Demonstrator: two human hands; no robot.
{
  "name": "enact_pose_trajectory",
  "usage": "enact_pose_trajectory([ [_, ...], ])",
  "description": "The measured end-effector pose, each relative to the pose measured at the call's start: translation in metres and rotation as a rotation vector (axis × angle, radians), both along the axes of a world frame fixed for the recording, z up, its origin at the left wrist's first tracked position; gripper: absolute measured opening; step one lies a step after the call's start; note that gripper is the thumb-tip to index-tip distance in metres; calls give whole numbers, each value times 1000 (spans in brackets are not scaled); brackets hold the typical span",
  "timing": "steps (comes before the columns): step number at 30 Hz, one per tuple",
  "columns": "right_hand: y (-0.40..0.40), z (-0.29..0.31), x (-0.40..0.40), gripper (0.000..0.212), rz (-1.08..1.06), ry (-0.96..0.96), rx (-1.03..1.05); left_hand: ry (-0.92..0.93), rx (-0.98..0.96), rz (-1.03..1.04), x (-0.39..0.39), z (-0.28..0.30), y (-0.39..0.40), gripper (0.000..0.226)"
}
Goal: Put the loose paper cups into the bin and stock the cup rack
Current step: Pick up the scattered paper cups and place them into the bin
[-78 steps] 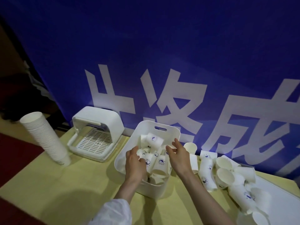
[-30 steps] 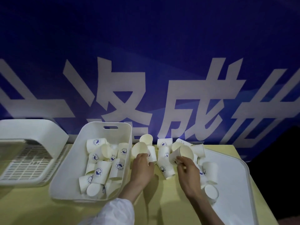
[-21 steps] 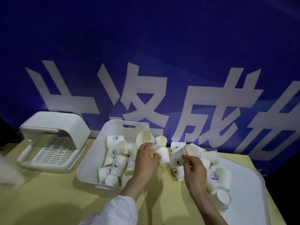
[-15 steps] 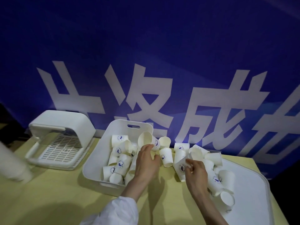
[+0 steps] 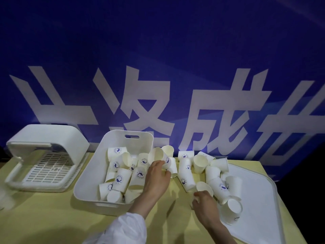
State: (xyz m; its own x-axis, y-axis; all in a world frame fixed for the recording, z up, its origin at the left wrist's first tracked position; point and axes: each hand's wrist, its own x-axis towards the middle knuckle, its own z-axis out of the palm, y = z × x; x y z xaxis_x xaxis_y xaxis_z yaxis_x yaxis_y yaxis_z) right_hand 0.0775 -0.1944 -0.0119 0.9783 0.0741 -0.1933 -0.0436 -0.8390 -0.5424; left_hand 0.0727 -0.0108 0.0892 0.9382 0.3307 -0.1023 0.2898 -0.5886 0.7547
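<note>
Holding one paper cup point(image 5: 159, 156) in my left hand point(image 5: 156, 178) over the bin's point(image 5: 88, 182) right rim, I pinch another cup point(image 5: 204, 188) with my right hand point(image 5: 205, 206) near the loose cups point(image 5: 207, 166). I should tip each well inside, mouth clear of the rim.

Dim, bluish light; a brighter patch falls on the banner point(image 5: 158, 106) beyond the fingers. Soft shadows lie beneath both wrists. Edges bow and blur, perhaps from the wide lens.
</note>
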Motion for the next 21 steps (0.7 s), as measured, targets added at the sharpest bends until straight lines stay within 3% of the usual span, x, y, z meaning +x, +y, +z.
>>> enact_pose_trajectory([
  [4, -4, 4, 6, 28, -72, -125, 35, 19, 3, -19, 5, -1, -6, 45],
  [10, -5, 6, 7, 27, -141, -246, -60, 16, 17, -45, 6, -1, -10, 44],
  [15, -4, 6, 5, 14, -118, -278, -154, 23, 26, -49, 3, -4, -8, 43],
  [21, -2, -9, 3, 35, -104, -302, -190, 42, 29, -48, -3, -8, -3, 44],
])
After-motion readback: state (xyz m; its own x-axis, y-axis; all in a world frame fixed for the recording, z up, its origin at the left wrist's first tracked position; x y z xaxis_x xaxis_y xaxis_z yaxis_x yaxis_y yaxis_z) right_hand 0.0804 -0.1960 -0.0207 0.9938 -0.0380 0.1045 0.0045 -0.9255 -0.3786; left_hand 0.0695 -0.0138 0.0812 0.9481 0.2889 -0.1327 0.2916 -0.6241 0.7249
